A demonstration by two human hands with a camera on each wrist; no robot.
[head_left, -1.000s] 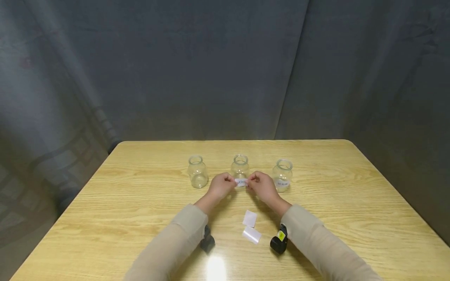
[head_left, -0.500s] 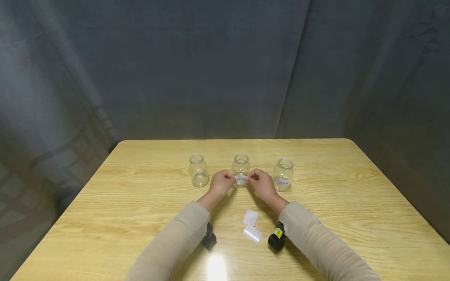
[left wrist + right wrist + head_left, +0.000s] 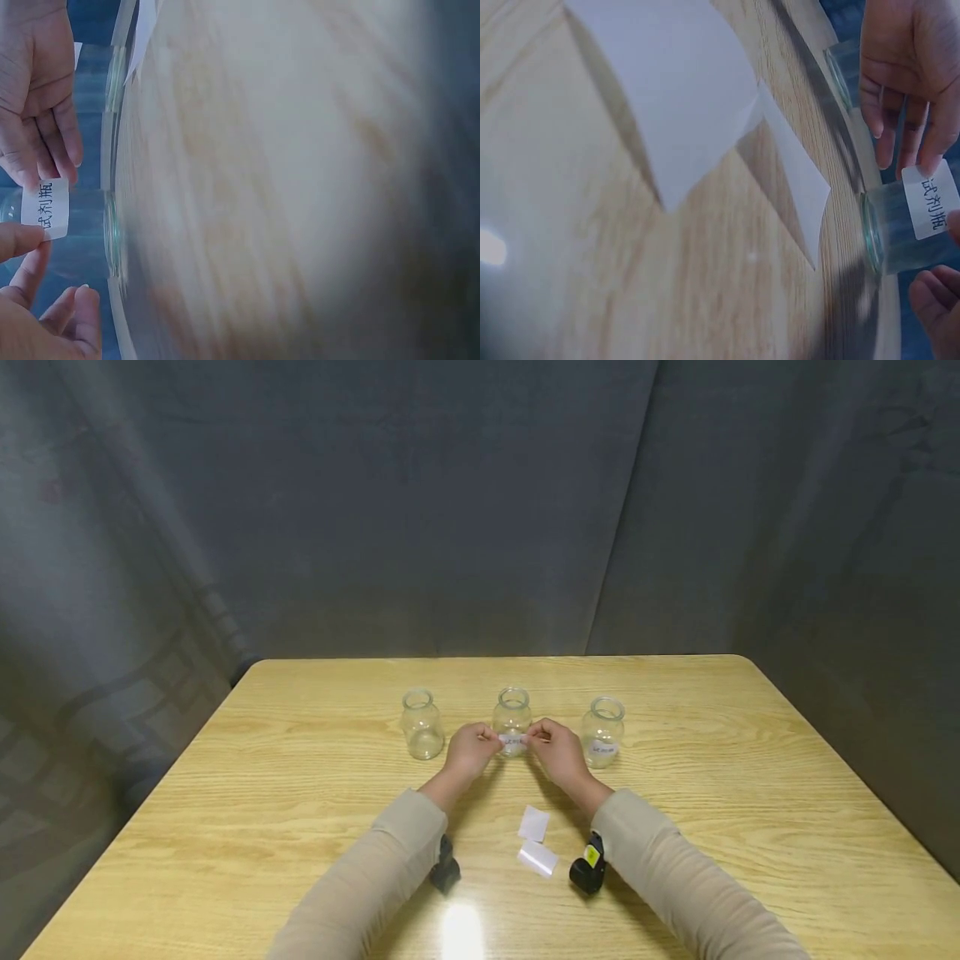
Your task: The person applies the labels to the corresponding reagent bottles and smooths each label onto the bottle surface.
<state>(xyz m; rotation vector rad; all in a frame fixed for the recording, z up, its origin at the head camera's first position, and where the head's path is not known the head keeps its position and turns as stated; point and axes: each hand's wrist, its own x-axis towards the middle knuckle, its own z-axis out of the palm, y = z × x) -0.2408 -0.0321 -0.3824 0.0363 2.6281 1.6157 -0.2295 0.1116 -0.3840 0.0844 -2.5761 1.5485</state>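
Note:
Both hands meet at the middle glass jar (image 3: 512, 714), which stands upright on the table. My left hand (image 3: 470, 754) pinches the left end of a white label (image 3: 931, 199) with handwritten characters. At the label's other end, the thumb and finger of my right hand (image 3: 558, 752) hold it. The label lies level across the lower front of the jar, overlapping the glass in both wrist views. In the left wrist view the right hand (image 3: 37, 82) is the upper one, its remaining fingers extended.
A glass jar (image 3: 422, 727) without a label stands at left. On the right is another jar (image 3: 602, 725) bearing a white label. Two pieces of white paper (image 3: 533, 823) lie nearer on the wooden table (image 3: 262, 827). A grey curtain (image 3: 435, 510) hangs behind.
Both hands have moved the label slightly forward and up against the middle jar's front over the first half second. Since then they have stayed nearly still. The jars stand where they were.

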